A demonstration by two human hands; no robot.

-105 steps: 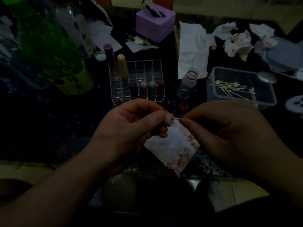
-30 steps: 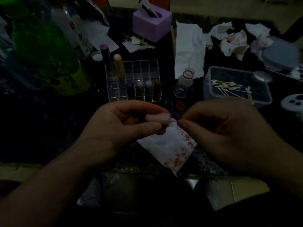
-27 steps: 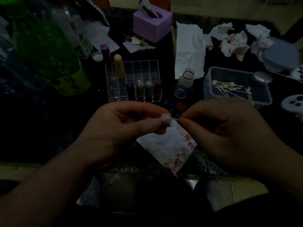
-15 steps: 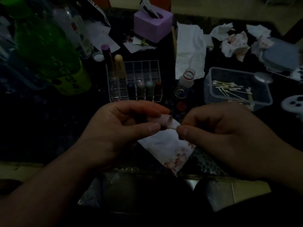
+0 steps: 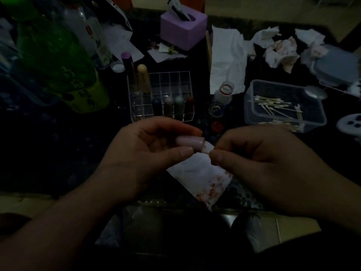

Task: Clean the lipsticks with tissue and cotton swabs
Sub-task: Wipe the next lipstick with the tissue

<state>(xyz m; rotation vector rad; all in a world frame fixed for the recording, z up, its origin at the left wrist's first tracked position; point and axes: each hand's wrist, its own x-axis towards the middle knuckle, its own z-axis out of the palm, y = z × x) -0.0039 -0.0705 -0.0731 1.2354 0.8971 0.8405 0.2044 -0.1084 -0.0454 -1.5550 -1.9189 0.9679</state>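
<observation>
The lipstick (image 5: 189, 142), a pale pink tube, is lying sideways at mid-frame, its open end pointing to 3 o'clock; the left hand (image 5: 148, 153) is gripping it between thumb and curled fingers; the right hand (image 5: 259, 163), at 3 o'clock, is pinching a swab (image 5: 206, 152) at the tube's mouth; a red-stained tissue (image 5: 203, 178) is spreading at 5 o'clock, and whether a hand is holding it cannot be told; a clear rack (image 5: 175, 83) is standing at 12 o'clock; a tub (image 5: 250, 112) of swabs is sitting at 2 o'clock; a green bottle (image 5: 58, 61) is looming at 10 o'clock.
</observation>
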